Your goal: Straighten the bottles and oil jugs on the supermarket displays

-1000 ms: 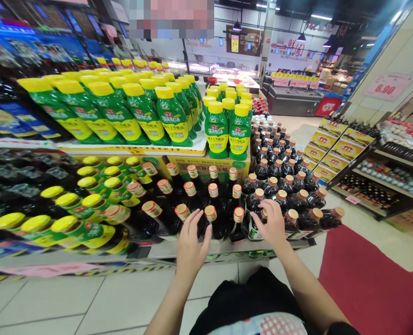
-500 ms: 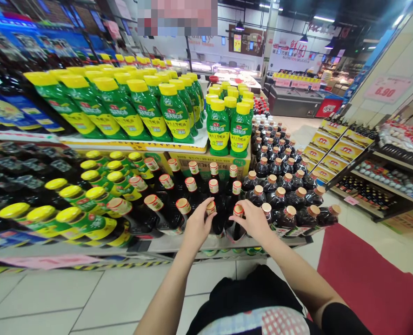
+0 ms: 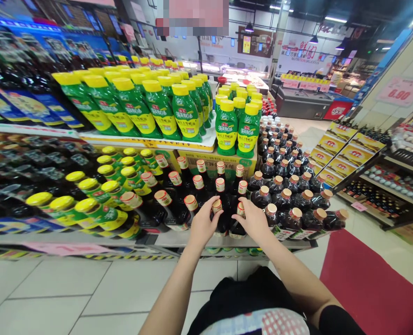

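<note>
A supermarket display, seen from above by the person facing it. At the far left of the upper shelf [image 3: 150,142], dark bottles with blue labels [image 3: 32,104] stand in a blurred group; beside them, green bottles with yellow caps [image 3: 166,114] reach the shelf's right end.

On the lower shelf [image 3: 173,239], yellow-capped bottles [image 3: 103,211] fill the left part, above a pink price strip [image 3: 67,248] along the front edge. Next come rows of dark bottles with red-rimmed caps [image 3: 173,211].

In the front row of these, right of the shelf's middle, the person's left hand [image 3: 203,223] pinches the capped top of one dark bottle [image 3: 216,206] between thumb and fingers. Just to the right, the right hand [image 3: 254,219] grips the neighbouring dark bottle [image 3: 237,228] the same way, at its cap. Both bottles stand upright near the front edge.

Brown-capped bottles [image 3: 285,200] crowd the shelf's front right corner. Farther right, a red mat [image 3: 363,274] covers the floor below stacked yellow cartons [image 3: 355,156].
</note>
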The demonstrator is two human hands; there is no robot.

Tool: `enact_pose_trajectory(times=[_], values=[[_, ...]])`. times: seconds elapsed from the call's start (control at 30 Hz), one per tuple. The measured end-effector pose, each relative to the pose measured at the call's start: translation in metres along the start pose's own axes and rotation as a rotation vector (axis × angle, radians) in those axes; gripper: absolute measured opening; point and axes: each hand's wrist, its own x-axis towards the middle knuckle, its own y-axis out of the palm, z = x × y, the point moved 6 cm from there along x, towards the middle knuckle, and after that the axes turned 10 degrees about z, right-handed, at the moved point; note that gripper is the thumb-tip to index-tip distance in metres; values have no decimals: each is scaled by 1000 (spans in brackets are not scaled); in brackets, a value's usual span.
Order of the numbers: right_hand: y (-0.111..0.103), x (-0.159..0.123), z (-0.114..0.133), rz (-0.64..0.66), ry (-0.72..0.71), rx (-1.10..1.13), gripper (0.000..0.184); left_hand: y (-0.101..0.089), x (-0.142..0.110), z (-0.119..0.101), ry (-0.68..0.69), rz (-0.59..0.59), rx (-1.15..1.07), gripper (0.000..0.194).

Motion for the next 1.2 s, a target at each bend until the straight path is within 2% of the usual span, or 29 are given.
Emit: enact_pose_trajectory(times=[0.13, 0.27, 0.33, 0.43, 0.53, 0.7, 0.87, 1.07, 1.13, 1.2], values=[[4, -1, -1, 120, 5, 0, 27, 0, 0, -2, -16, -2, 94, 45], [2, 3, 0, 164, -2, -1, 27, 1, -4, -9, 12, -68, 212, 45], [1, 4, -2, 157, -15, 13, 28, 0, -5, -12, 67, -76, 252, 44], [3, 5, -5, 121, -21, 57, 29, 0, -5, -14, 163, -4, 243, 43], [7, 5, -7, 61, -3, 117, 31, -2, -3, -11, 172, 62, 191, 43], [13, 5, -6, -14, 39, 168, 33, 0, -3, -12, 148, -15, 204, 42], [14, 2, -3, -36, 44, 192, 30, 3, 1, -10, 106, -29, 212, 44], [15, -2, -1, -24, 82, 156, 29, 2, 4, -9, 123, 49, 172, 48], [15, -2, -2, -29, 77, 143, 30, -3, 1, -16, 145, 34, 188, 49], [14, -2, -3, -33, 66, 131, 29, -17, -4, -25, 192, -58, 212, 44]])
